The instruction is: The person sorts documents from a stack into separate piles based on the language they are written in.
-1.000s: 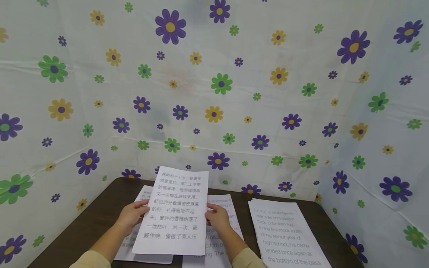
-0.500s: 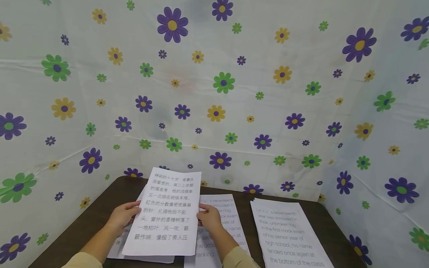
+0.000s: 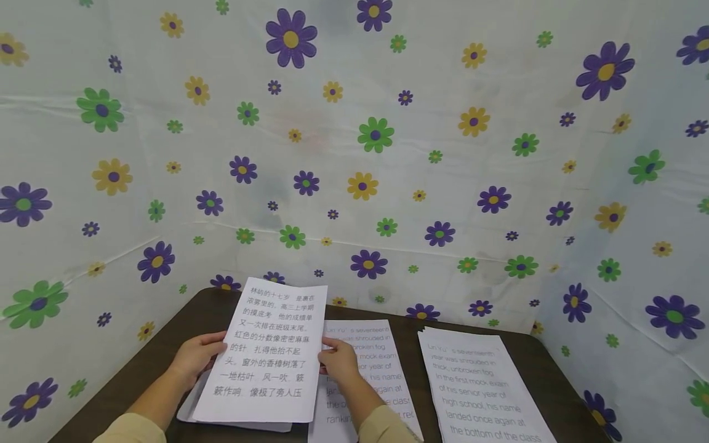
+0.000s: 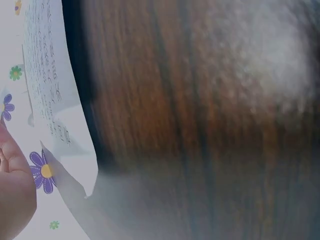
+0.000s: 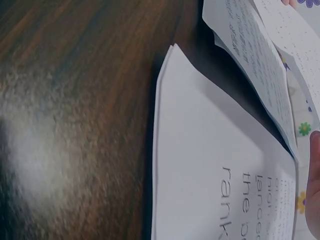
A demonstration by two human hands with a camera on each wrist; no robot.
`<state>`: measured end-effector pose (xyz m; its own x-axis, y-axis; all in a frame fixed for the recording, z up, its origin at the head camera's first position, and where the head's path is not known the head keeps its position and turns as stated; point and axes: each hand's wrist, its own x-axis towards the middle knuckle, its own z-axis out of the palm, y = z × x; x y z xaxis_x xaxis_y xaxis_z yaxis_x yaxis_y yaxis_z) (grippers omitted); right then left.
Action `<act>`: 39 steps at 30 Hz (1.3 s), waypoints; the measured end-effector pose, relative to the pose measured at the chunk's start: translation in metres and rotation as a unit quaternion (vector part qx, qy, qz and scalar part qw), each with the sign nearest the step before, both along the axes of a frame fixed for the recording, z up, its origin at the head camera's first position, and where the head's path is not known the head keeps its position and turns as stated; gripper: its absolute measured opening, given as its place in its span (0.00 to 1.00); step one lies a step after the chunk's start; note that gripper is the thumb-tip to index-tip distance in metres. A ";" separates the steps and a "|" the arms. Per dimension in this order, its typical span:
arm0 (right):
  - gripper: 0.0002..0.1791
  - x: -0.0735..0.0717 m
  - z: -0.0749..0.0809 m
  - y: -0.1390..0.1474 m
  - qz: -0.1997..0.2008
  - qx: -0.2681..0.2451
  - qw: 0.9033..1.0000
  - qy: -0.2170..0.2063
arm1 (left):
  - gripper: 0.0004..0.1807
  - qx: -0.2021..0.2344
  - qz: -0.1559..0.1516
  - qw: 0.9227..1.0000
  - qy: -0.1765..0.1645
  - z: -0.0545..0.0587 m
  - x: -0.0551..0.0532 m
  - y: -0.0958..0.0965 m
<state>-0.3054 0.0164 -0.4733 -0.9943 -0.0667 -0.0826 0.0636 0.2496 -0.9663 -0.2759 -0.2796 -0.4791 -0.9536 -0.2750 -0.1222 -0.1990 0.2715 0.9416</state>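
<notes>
Both hands hold a printed sheet of paper [image 3: 266, 357] with Chinese text, tilted up toward the head camera. My left hand [image 3: 194, 358] pinches its left edge, thumb in front. On the right edge, my right hand [image 3: 340, 362] pinches it about halfway up. Beneath the sheet lies a left paper stack [image 3: 189, 411], mostly covered by it. Just right of the held sheet is a middle stack [image 3: 376, 344] with English text, partly behind my right forearm. In the right wrist view, the held sheet [image 5: 292, 30] slants above the left stack [image 5: 245, 55].
A third stack [image 3: 482, 381] of English pages, its sheets slightly fanned at the top left corner, lies at the right of the dark wood table [image 3: 404, 369]. White cloth [image 3: 421, 123] printed with flowers surrounds the table at the back and sides.
Both hands have moved the held sheet a little to the left, farther over the left stack, and more of the middle stack shows. The head view has turned slightly left.
</notes>
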 end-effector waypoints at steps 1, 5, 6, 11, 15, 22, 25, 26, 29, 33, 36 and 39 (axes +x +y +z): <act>0.25 0.000 0.000 -0.001 0.000 0.001 1.000 -0.002 | 0.29 -0.001 0.001 1.000 -0.001 0.000 0.000 0.000; 0.25 0.000 -0.003 -0.004 -0.005 0.002 1.000 -0.005 | 0.29 -0.004 0.004 1.000 -0.006 -0.001 0.000 -0.002; 0.25 0.000 -0.003 -0.005 -0.007 0.001 1.000 -0.004 | 0.29 -0.005 0.005 1.000 -0.006 -0.002 0.000 -0.003; 0.24 0.001 -0.005 -0.012 -0.010 0.006 1.000 -0.003 | 0.29 -0.009 0.006 1.000 -0.013 -0.004 0.000 -0.007; 0.24 0.003 -0.006 -0.016 -0.008 0.013 1.000 -0.003 | 0.29 -0.020 0.006 1.000 -0.019 -0.007 -0.002 -0.011; 0.22 0.003 -0.013 -0.021 -0.004 0.035 0.999 -0.017 | 0.27 -0.033 0.011 0.999 -0.018 -0.013 -0.002 -0.013; 0.22 0.003 -0.016 -0.022 -0.001 0.041 0.999 -0.023 | 0.26 -0.035 0.015 0.999 -0.016 -0.015 -0.001 -0.012; 0.22 0.002 -0.018 -0.022 -0.002 0.042 0.999 -0.025 | 0.26 -0.035 0.017 0.999 -0.015 -0.016 -0.001 -0.012; 0.22 0.002 -0.020 -0.023 -0.004 0.054 0.998 -0.026 | 0.25 -0.039 0.018 0.999 -0.013 -0.017 -0.002 -0.010; 0.22 0.002 -0.023 -0.023 -0.003 0.059 0.998 -0.028 | 0.24 -0.047 0.023 0.998 -0.020 -0.019 -0.003 -0.010; 0.21 0.002 -0.025 -0.024 0.000 0.055 0.998 -0.027 | 0.25 -0.054 0.029 0.998 -0.025 -0.021 -0.003 -0.011; 0.21 0.003 -0.026 -0.025 0.001 0.058 0.998 -0.025 | 0.24 -0.063 0.034 0.997 -0.024 -0.022 -0.002 -0.011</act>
